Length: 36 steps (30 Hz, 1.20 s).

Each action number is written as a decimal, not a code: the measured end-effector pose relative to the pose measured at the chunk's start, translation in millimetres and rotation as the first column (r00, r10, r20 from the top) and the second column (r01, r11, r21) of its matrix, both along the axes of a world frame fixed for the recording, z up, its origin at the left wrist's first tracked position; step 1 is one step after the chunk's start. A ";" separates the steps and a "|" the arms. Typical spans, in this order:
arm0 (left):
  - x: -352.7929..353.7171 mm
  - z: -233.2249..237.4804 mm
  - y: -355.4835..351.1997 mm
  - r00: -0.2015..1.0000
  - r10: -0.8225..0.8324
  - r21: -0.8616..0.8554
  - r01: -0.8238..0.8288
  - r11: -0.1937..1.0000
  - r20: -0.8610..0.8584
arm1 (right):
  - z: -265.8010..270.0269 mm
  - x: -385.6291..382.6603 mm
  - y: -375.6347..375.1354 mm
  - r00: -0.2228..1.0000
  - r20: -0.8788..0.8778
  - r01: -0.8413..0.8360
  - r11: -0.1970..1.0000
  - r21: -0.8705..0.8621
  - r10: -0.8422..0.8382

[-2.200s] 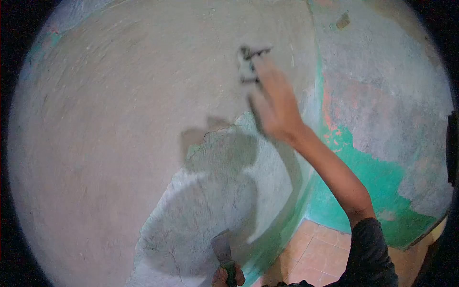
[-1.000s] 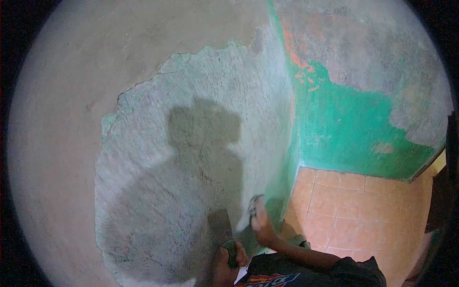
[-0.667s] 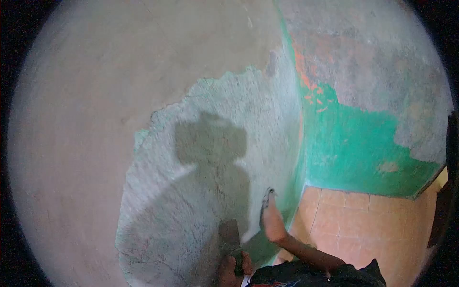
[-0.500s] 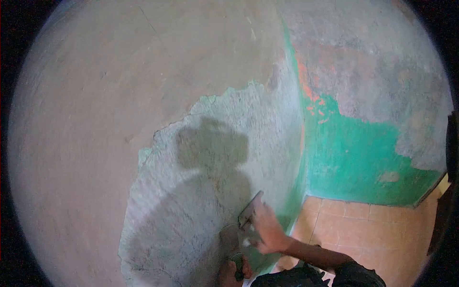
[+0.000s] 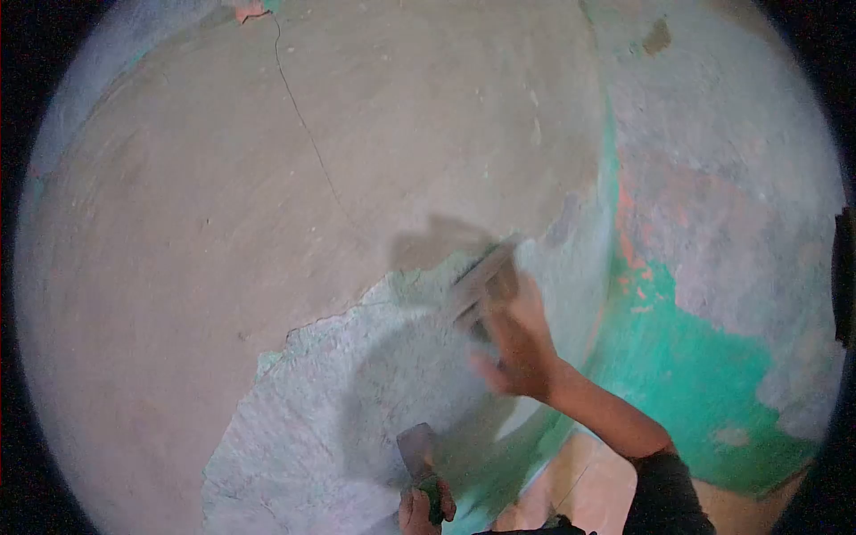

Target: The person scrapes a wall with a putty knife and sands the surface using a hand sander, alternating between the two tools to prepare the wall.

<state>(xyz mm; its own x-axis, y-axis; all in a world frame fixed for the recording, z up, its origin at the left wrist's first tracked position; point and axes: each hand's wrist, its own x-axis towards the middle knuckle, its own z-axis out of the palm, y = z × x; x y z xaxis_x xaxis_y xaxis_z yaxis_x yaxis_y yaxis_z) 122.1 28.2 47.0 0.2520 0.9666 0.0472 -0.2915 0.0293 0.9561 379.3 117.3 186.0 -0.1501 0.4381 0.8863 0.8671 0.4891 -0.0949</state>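
Note:
My right hand (image 5: 520, 334) is closed round a flat trowel (image 5: 484, 276), smeared by motion, at the upper edge of the rough pale patch (image 5: 303, 401) on the wall. Whether the blade touches the wall cannot be made out. Low in the view, my left hand (image 5: 426, 506) grips the dark green handle of a scraper (image 5: 415, 446), its flat blade pointing up. My shadow falls on the wall between and around both hands.
Smooth brown-grey plaster (image 5: 205, 223) with a thin crack covers the wall at left and above. Beyond the corner at right stands a wall with green paint (image 5: 687, 357) and worn grey and orange areas. Floor tiles (image 5: 580, 473) show at the bottom.
My right hand and the trowel have moved up the wall. The view has shifted upward, showing more of the crack and less floor. My left hand still holds the scraper low down.

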 end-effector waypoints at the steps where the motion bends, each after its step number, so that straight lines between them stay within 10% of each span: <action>1: 6.3 2.6 -0.4 1.000 0.011 0.012 -0.011 1.000 0.028 | 12.0 6.3 -0.3 0.993 0.117 0.022 0.998 0.053 -0.028; 3: 20.4 6.7 -0.5 0.997 0.030 0.052 -0.034 0.998 0.067 | 43.8 26.3 10.8 0.937 0.334 0.048 0.985 0.168 -0.102; 6: 43.1 10.0 -0.2 0.994 0.056 0.116 -0.067 0.991 0.089 | 103.5 56.4 52.0 0.998 -0.066 0.029 0.927 0.373 -0.005; 9: 66.0 11.2 3.8 0.990 0.094 0.169 -0.111 0.979 0.104 | 123.1 43.6 26.3 0.927 0.375 -0.137 0.938 0.318 0.008; 12: 84.1 8.4 6.7 0.983 0.128 0.212 -0.153 0.965 0.128 | 164.8 66.9 32.2 0.874 0.449 -0.005 0.923 0.385 -0.183; 15: 101.2 10.1 5.9 0.978 0.145 0.201 -0.174 0.964 0.150 | 185.7 86.8 64.9 0.991 0.078 0.051 0.843 0.536 -0.110; 18: 117.7 13.0 4.6 0.972 0.168 0.149 -0.192 0.970 0.163 | 161.3 80.3 38.6 0.868 0.496 -0.231 0.888 0.397 0.004; 24: 139.1 8.4 4.8 0.970 0.179 0.109 -0.198 0.974 0.163 | 196.5 96.6 76.2 0.992 -0.063 0.126 0.780 0.613 -0.111; 27: 140.4 2.9 9.4 0.967 0.161 0.063 -0.177 0.982 0.197 | 171.6 96.6 59.3 0.917 0.398 -0.259 0.800 0.541 0.028; 33: 148.6 2.3 15.9 0.983 0.107 0.113 -0.124 0.986 0.147 | 186.6 143.0 88.2 0.998 -0.002 0.046 0.790 0.612 -0.057; 36: 153.1 3.0 24.2 0.991 0.050 0.113 -0.064 0.991 0.124 | 156.8 154.9 69.5 0.898 0.440 -0.260 0.822 0.507 0.013</action>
